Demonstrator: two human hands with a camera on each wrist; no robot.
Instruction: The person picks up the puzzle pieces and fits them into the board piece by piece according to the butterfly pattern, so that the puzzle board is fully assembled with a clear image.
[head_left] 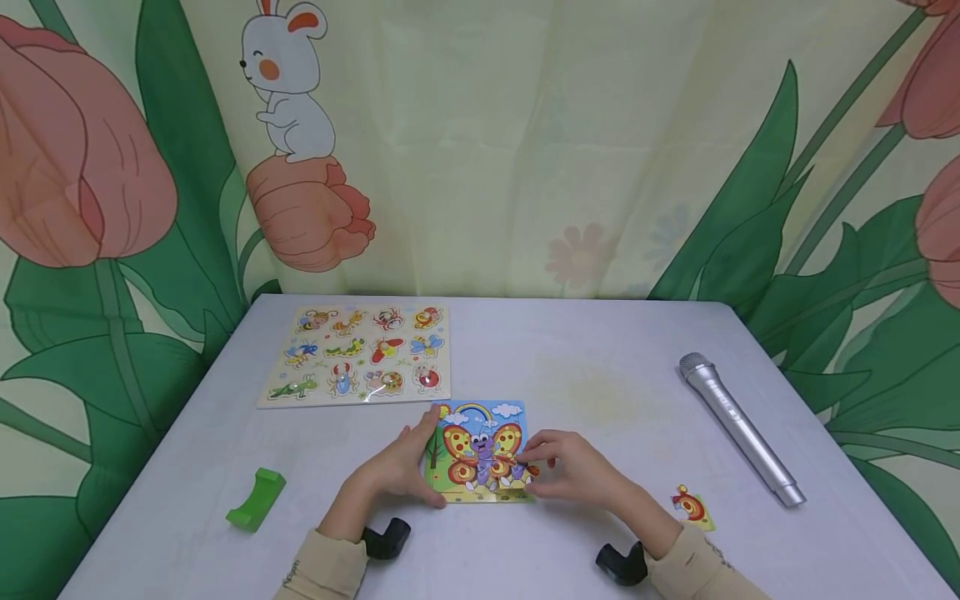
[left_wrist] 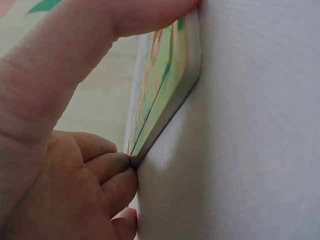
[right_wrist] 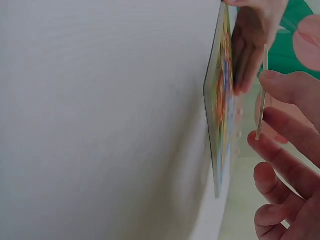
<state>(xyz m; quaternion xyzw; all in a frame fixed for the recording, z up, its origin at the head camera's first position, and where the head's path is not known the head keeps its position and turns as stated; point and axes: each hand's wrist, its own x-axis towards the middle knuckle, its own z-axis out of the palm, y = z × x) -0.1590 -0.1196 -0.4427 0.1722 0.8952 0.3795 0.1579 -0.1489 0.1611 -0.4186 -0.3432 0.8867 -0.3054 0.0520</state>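
A square butterfly puzzle board point(head_left: 474, 425) lies on the white table. My left hand point(head_left: 399, 468) grips its left side, thumb at the lower corner and fingers at the upper one. In the left wrist view the thumb and fingertips meet the edge of the board point(left_wrist: 170, 95). Over the board's right part, my right hand point(head_left: 572, 471) pinches a thin puzzle piece point(head_left: 514, 477). From the right wrist, this puzzle piece point(right_wrist: 262, 100) shows edge-on between thumb and fingers, raised off the board point(right_wrist: 222, 100). Another puzzle piece point(head_left: 692, 508), with a snail-like print, lies beside the right forearm.
A larger insect puzzle board point(head_left: 360, 354) lies at the back left, close to the butterfly board. A green curved block point(head_left: 257, 500) is on the left. At the right lies a silver microphone point(head_left: 742, 429). Black wrist-worn parts point(head_left: 622, 565) hang by both wrists.
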